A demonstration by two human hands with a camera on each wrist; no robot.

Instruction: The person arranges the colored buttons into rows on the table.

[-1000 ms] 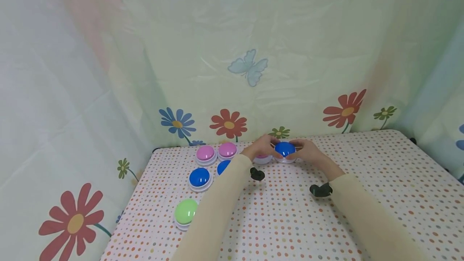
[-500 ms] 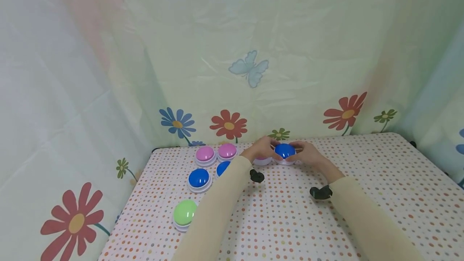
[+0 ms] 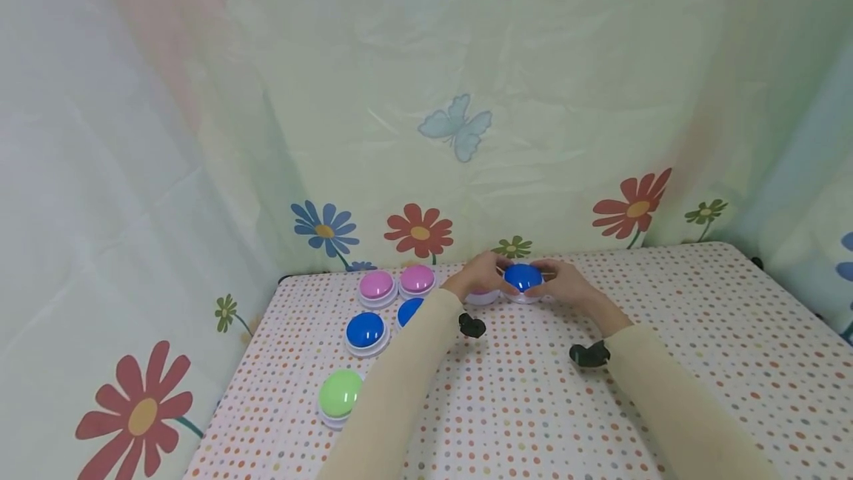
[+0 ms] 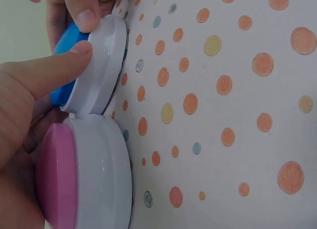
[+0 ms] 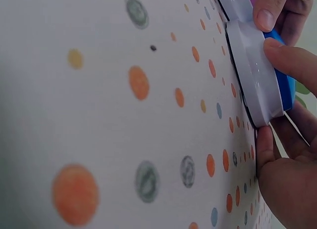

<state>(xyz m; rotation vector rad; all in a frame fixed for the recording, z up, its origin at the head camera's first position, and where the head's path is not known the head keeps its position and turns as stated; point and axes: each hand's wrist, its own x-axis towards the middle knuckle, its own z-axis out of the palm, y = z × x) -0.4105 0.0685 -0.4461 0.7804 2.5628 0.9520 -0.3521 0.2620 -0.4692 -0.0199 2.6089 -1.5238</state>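
Polka-dot table [image 3: 520,406] fills the lower view, flowered backdrop [image 3: 373,58] behind. Both hands are at the far edge: left hand [image 3: 481,274] and right hand [image 3: 568,284] grasp the same blue button [image 3: 523,277] from opposite sides, thumbs on the near face where dome meets base, fingers round the sides. Button looks flat on the table, base touching the pink button [image 4: 58,174] on its left. Off to the left: two more pink buttons [image 3: 376,285], two blue ones [image 3: 365,330], one green button [image 3: 340,395], partly behind the sleeve.

Handling, judged by eye: likely light, hard plastic, stiff, not very fragile; glossy, so a bit slippery. Best hold is the wide white base [image 4: 101,66], both sides, low down. The blue dome [image 4: 64,75] is smooth and probably gives when pressed, so a poorer grip.

Containers: none in view.
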